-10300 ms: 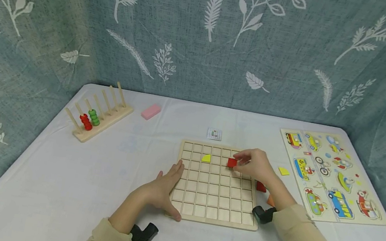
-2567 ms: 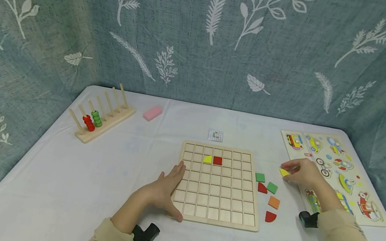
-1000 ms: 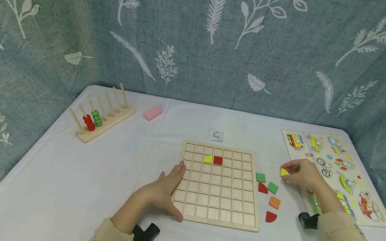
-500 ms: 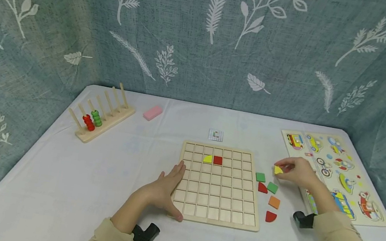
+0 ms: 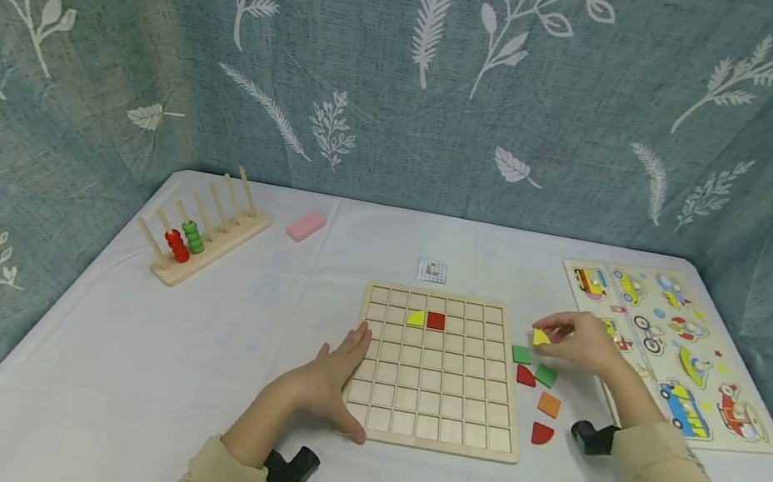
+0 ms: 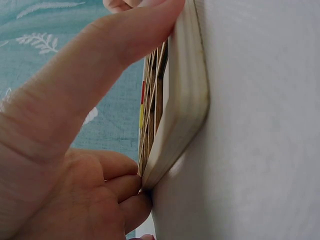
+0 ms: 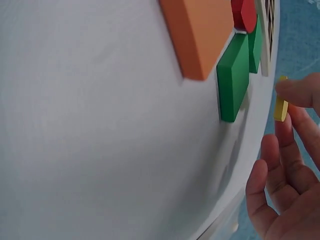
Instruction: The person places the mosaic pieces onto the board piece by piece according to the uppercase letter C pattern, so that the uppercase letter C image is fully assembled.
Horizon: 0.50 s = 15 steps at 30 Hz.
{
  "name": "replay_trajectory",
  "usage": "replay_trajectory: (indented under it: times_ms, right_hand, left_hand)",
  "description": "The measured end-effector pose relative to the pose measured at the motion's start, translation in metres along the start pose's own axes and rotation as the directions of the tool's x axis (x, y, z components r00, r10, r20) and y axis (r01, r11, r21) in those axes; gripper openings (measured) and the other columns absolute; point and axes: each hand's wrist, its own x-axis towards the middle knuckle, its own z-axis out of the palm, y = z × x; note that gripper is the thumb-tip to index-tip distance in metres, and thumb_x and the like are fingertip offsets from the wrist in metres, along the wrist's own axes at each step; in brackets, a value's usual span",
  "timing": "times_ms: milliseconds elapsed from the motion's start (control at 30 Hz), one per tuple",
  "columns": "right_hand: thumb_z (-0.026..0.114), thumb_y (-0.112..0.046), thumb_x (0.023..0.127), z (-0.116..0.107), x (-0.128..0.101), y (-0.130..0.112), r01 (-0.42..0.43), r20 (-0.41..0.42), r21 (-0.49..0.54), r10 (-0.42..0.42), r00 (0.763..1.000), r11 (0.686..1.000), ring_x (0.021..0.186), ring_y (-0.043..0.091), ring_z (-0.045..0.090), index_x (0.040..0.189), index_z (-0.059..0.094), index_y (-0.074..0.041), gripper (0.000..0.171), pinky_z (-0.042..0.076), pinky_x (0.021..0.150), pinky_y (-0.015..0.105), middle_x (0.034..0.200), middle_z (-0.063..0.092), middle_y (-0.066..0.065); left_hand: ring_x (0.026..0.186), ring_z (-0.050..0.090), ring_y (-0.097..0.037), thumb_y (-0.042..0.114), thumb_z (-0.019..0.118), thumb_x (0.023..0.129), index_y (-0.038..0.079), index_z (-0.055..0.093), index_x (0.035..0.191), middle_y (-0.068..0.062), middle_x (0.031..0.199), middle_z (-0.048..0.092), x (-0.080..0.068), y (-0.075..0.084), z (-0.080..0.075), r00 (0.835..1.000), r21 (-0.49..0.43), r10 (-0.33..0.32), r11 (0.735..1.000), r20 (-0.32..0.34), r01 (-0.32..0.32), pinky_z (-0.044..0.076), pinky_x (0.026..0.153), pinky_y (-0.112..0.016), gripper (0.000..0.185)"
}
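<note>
Since half a second ago the right hand (image 5: 578,345) has carried the yellow piece (image 5: 541,338) leftward, from beside the vehicle puzzle (image 5: 672,354) to just above the green square (image 5: 522,354) near the grid board (image 5: 439,371). Its fingertips pinch the yellow piece, lifted off the table (image 5: 109,366). Meanwhile the left hand (image 5: 327,379) rests unmoved with straight fingers against the board's left edge, thumb at the near corner. On the board, a yellow quarter-circle (image 5: 415,318) and red square (image 5: 436,321) sit side by side in the second row.
</note>
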Motion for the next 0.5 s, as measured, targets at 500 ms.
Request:
replay_trajectory:
  times_ms: [500]
  right_hand:
    - [0.072, -0.012, 0.075, 0.011, 0.010, -0.015, 0.044, 0.027, 0.029, -0.045, 0.999, 0.999, 0.080, 0.022, 0.053, 0.103, 0.067, -0.001, 0.030, 0.045, 0.065, 0.030, 0.090, 0.063, 0.009]
  left_hand:
    - [0.139, 0.001, -0.025, 0.029, 0.091, 0.048, -0.004, 0.007, 0.144, -0.013, 0.152, -0.003, 0.000, 0.001, 0.000, 1.000, 0.010, -0.007, 1.000, 0.003, 0.006, 0.003, 0.109, -0.050, 0.132]
